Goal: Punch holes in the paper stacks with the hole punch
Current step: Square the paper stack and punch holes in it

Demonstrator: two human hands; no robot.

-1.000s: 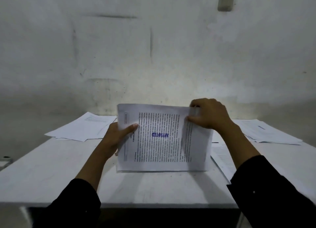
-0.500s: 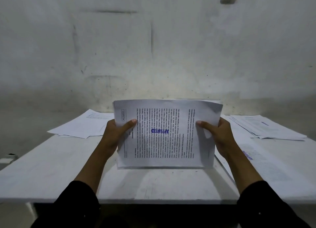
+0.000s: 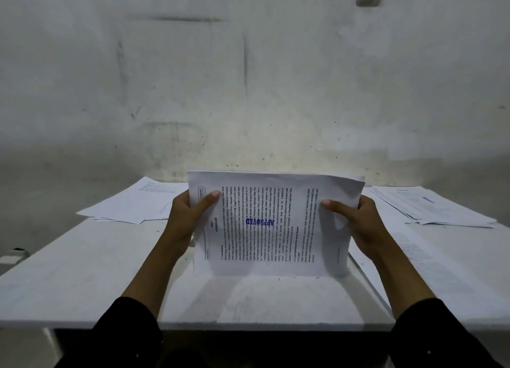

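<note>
A person holds a paper stack (image 3: 273, 224) up on its edge over the middle of a white table (image 3: 82, 271). The bottom edge of the stack looks like it touches the table top. The left hand (image 3: 187, 215) grips the left side of the stack, with the thumb across the front page and the other fingers hidden behind. The right hand (image 3: 356, 224) grips the right side the same way, thumb on the front. The front page has lines of black print turned sideways and a blue stamp that says APPROVED upside down. Loose papers (image 3: 129, 204) lie flat at the far left of the table. More papers (image 3: 430, 207) lie at the far right. Another sheet (image 3: 414, 257) lies flat just beside the right arm.
</note>
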